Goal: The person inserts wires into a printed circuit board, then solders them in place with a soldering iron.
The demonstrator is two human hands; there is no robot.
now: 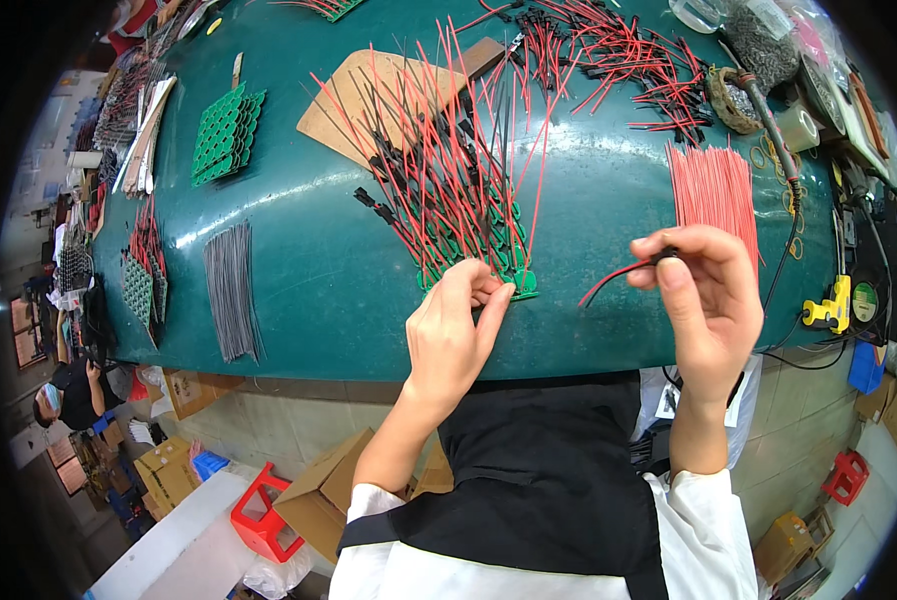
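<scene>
My right hand (707,305) is raised over the table's front right part. Its thumb and fingers pinch a small black connector (668,255), from which a short red and black wire pair (609,277) curves to the left. My left hand (451,330) is closed at the front edge of a panel of round green circuit boards (514,278). Thumb and forefinger press together there, and the exact spot they grip is partly hidden. Many red and black wires with black connectors (439,190) stand up from the boards and lean in several directions.
Bundles of grey wires (232,292) and red wires (714,195) lie left and right on the green table (314,290). Behind the boards is a brown board (344,105). Loose connector leads (649,75) are heaped at the back. A yellow glue gun (831,306) rests at the right edge.
</scene>
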